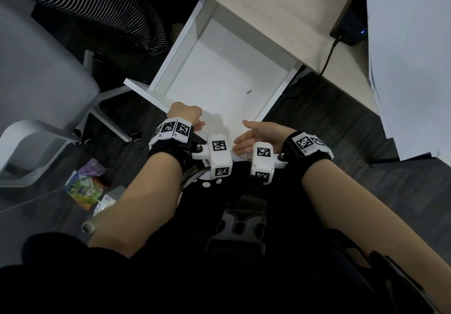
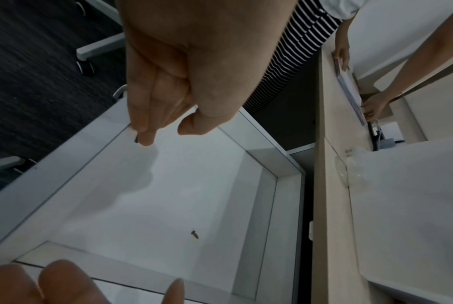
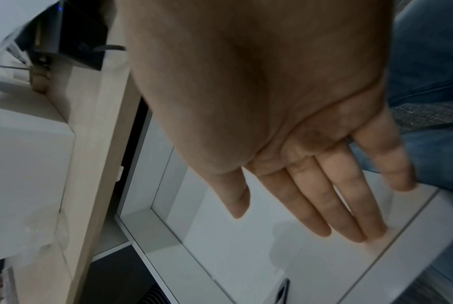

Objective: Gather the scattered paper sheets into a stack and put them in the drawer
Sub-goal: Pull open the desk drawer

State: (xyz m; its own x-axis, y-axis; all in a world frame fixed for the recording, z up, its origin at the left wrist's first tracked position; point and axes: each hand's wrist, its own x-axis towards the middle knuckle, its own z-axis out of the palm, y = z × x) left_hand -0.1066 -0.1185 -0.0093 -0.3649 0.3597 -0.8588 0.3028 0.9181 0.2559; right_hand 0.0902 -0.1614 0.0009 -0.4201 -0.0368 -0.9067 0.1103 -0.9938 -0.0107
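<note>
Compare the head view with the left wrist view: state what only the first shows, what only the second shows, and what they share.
Only the head view: both wrists with marker blocks, the right hand palm-up with straight fingers, colourful packets on the floor, and a black box with a cable.

Only the left wrist view: another person's hands handling something on the desk, and the left hand's fingers curled together over the drawer's front edge.

Both: the open white drawer, a small dark screw on its floor, and the left hand.
</note>
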